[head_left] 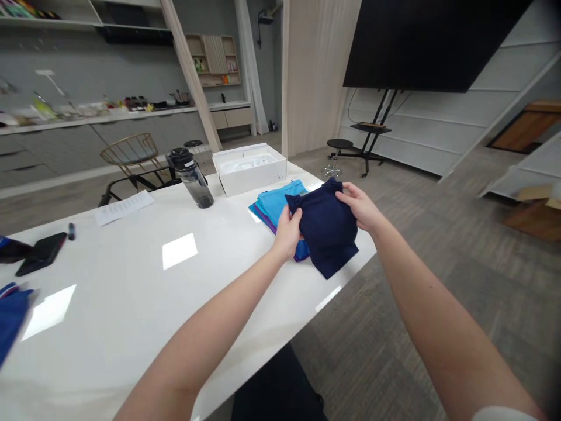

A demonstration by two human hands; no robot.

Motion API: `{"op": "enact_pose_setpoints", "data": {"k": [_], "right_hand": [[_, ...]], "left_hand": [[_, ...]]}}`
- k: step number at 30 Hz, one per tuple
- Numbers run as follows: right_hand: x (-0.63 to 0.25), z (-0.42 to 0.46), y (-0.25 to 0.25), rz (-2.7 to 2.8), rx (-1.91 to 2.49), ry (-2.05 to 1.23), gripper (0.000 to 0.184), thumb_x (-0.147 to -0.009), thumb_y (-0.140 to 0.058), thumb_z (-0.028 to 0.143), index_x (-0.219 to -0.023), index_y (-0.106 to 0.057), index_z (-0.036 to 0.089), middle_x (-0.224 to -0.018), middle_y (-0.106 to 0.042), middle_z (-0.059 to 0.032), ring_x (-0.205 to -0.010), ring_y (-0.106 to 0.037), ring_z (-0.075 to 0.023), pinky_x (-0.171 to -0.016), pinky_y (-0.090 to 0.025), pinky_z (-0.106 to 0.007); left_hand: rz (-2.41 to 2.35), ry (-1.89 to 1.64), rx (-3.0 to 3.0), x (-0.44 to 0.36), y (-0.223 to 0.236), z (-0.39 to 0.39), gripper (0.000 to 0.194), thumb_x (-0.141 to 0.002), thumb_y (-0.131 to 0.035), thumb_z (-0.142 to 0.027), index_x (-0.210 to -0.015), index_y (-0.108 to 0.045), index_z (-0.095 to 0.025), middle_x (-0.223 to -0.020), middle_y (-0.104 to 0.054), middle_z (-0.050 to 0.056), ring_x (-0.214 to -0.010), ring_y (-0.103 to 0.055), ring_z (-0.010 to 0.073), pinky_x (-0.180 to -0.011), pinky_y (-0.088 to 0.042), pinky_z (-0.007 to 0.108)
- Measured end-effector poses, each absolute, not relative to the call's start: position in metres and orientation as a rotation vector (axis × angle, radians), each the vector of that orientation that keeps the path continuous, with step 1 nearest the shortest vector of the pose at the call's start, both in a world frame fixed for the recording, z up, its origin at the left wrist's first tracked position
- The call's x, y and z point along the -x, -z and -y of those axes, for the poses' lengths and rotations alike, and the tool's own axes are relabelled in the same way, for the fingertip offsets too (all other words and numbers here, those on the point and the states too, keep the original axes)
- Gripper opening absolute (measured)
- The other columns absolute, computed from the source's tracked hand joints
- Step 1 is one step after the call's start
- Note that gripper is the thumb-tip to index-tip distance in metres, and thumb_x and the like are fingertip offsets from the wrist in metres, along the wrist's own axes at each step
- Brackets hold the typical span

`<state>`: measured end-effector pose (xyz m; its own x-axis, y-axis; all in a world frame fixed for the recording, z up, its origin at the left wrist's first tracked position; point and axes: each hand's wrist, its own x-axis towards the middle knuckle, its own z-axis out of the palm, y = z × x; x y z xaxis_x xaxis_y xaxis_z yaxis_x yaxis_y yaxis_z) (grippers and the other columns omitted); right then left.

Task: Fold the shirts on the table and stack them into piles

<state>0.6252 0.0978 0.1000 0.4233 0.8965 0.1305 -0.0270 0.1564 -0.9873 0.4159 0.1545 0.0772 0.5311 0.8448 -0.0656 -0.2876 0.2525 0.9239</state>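
A folded navy-blue cloth garment [328, 231] sits at the far right corner of the white glossy tabletop [131, 304], its near edge hanging just over the rim. The left hand [288, 233] has its grip pinching the garment's left edge, thumb on top. The right hand [360, 206] pinches the far right corner, fingers curled over the fabric. Under the navy piece lies a small stack of folded cloths, a turquoise one [277, 199] on top with blue and purple edges showing beneath, sticking out to the left and far side. Just beyond the stack stands an open white cardboard box [249, 168]. Left of the box is a smoky-clear plastic water bottle with a black lid [193, 178], upright. Further left, a printed sheet of white paper [124, 207] lies flat. At the left edge rest a black phone-like slab [41, 252] and a bit of blue fabric [12, 316].
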Motion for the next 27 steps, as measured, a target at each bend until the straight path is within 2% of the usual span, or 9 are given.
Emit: {"op": "enact_pose_setpoints", "data": {"k": [7,9,11,13,15,17,20,23,27], "right_hand": [[-0.646,-0.203,-0.129,0.982,1.363,-0.761,0.028,-0.081,-0.076,0.031,-0.105,-0.063,0.023,-0.083,-0.072,-0.0004,-0.070,-0.068,-0.0174,-0.065,-0.056,-0.029],[-0.644,-0.240,-0.111,0.976,1.493,-0.771,0.023,-0.085,-0.071,0.027,-0.106,-0.063,0.022,-0.082,-0.070,-0.0007,-0.069,-0.066,-0.0171,-0.066,-0.055,-0.030],[-0.640,-0.267,-0.083,0.986,1.715,-0.740,0.023,-0.086,-0.066,0.021,-0.108,-0.063,0.020,-0.082,-0.069,-0.0019,-0.071,-0.066,-0.0179,-0.069,-0.056,-0.032],[-0.636,-0.280,-0.054,1.073,1.951,-0.625,0.029,-0.085,-0.065,0.017,-0.113,-0.063,0.019,-0.093,-0.070,-0.0051,-0.082,-0.067,-0.0202,-0.080,-0.056,-0.036],[-0.632,-0.281,-0.035,1.221,2.114,-0.424,0.034,-0.084,-0.067,0.018,-0.118,-0.063,0.018,-0.109,-0.068,-0.0102,-0.099,-0.066,-0.0244,-0.092,-0.053,-0.042],[-0.626,-0.276,-0.029,1.355,2.205,-0.184,0.036,-0.085,-0.068,0.022,-0.120,-0.063,0.019,-0.125,-0.062,-0.0152,-0.115,-0.060,-0.0310,-0.100,-0.049,-0.049],[-0.604,-0.269,-0.038,1.506,2.202,0.077,0.033,-0.088,-0.064,0.025,-0.121,-0.064,0.020,-0.131,-0.057,-0.0179,-0.124,-0.053,-0.0376,-0.101,-0.047,-0.055],[-0.561,-0.269,-0.050,1.665,2.010,0.058,0.024,-0.091,-0.060,0.025,-0.112,-0.067,0.020,-0.123,-0.062,-0.0150,-0.116,-0.057,-0.0330,-0.101,-0.047,-0.048],[-0.480,-0.278,-0.047,1.821,1.767,-0.325,0.013,-0.090,-0.062,0.026,-0.097,-0.071,0.021,-0.098,-0.071,-0.0075,-0.086,-0.064,-0.0226,-0.084,-0.050,-0.034]], "left_hand": [[-0.679,-0.957,-1.019,-0.430,-0.106,-0.237,0.023,-0.096,-0.058,-0.036,-0.117,-0.058,-0.026,-0.098,-0.071,0.002,-0.084,-0.070,0.0169,-0.074,-0.059,0.031],[-0.778,-0.933,-1.009,-0.434,-0.086,-0.274,0.027,-0.092,-0.062,-0.027,-0.119,-0.058,-0.024,-0.097,-0.071,0.003,-0.082,-0.070,0.0172,-0.073,-0.059,0.031],[-0.946,-0.888,-1.017,-0.435,-0.055,-0.305,0.043,-0.084,-0.065,-0.013,-0.126,-0.057,-0.020,-0.100,-0.071,0.006,-0.080,-0.069,0.0162,-0.072,-0.058,0.030],[-1.100,-0.900,-1.109,-0.431,-0.022,-0.324,0.062,-0.077,-0.068,-0.006,-0.136,-0.052,-0.018,-0.113,-0.068,0.010,-0.077,-0.067,0.0140,-0.072,-0.057,0.029],[-1.135,-0.927,-1.290,-0.424,0.001,-0.331,0.067,-0.075,-0.070,-0.007,-0.139,-0.051,-0.018,-0.123,-0.064,0.011,-0.078,-0.066,0.0126,-0.074,-0.057,0.029],[-1.132,-0.948,-1.484,-0.413,0.012,-0.331,0.059,-0.077,-0.072,-0.013,-0.133,-0.056,-0.019,-0.123,-0.064,0.010,-0.081,-0.065,0.0133,-0.080,-0.056,0.030],[-1.157,-0.947,-1.650,-0.389,0.011,-0.327,0.039,-0.081,-0.069,-0.020,-0.120,-0.063,-0.018,-0.109,-0.068,0.007,-0.085,-0.064,0.0165,-0.084,-0.053,0.033],[-1.131,-0.908,-1.696,-0.353,0.003,-0.321,0.028,-0.083,-0.061,-0.017,-0.110,-0.066,-0.018,-0.096,-0.070,0.004,-0.080,-0.064,0.0170,-0.080,-0.052,0.032],[-1.148,-0.869,-1.743,-0.278,-0.002,-0.306,0.027,-0.081,-0.058,-0.016,-0.105,-0.068,-0.022,-0.090,-0.069,0.002,-0.071,-0.064,0.0160,-0.072,-0.051,0.030]]}}
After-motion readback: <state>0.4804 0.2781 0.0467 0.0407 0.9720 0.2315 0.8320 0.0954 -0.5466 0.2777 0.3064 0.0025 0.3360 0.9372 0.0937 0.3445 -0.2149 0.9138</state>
